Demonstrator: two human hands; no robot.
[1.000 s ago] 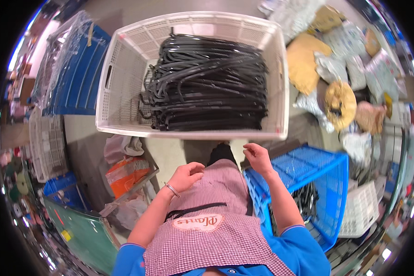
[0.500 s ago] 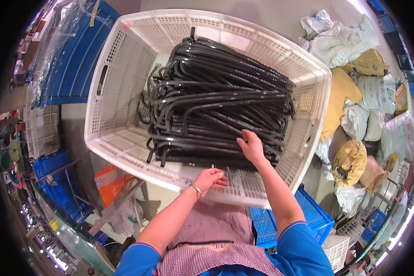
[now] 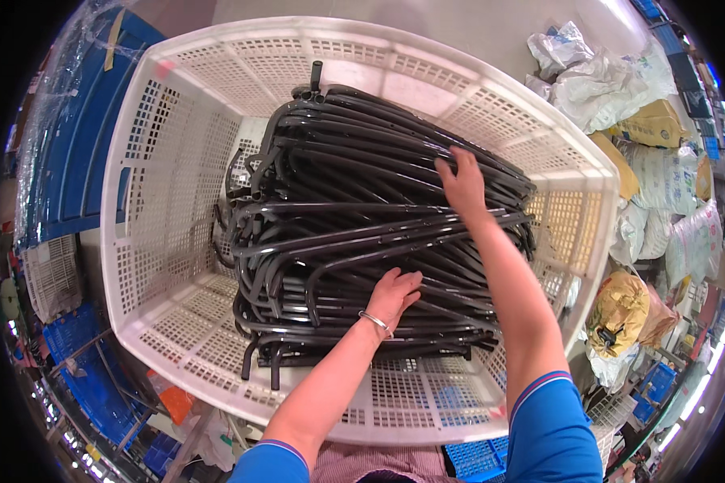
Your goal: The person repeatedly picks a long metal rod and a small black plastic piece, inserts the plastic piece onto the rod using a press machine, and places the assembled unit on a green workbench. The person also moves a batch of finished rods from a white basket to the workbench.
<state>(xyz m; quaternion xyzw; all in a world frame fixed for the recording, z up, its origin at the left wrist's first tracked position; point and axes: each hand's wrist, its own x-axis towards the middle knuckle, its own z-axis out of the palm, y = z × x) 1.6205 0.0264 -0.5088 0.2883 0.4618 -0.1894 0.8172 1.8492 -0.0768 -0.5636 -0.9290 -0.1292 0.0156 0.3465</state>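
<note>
The black bent tubes (image 3: 362, 233) hide most of the white crate (image 3: 149, 201) floor. Both hands rest on them, left hand (image 3: 395, 294) and right hand (image 3: 461, 181), fingers flat, gripping nothing; filled sacks (image 3: 620, 80) crowd the crate's right edge.

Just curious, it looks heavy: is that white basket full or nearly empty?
Partly full. Black bent tubes are heaped in the white basket, under both hands, while perforated floor shows bare at left.

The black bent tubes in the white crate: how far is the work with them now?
Done: nothing looks removed; the black bent tubes fill the white crate in a full pile. In hand: the left hand rests on the near tubes, the right hand on the far ones; neither has lifted one. Left: the whole pile.
</note>
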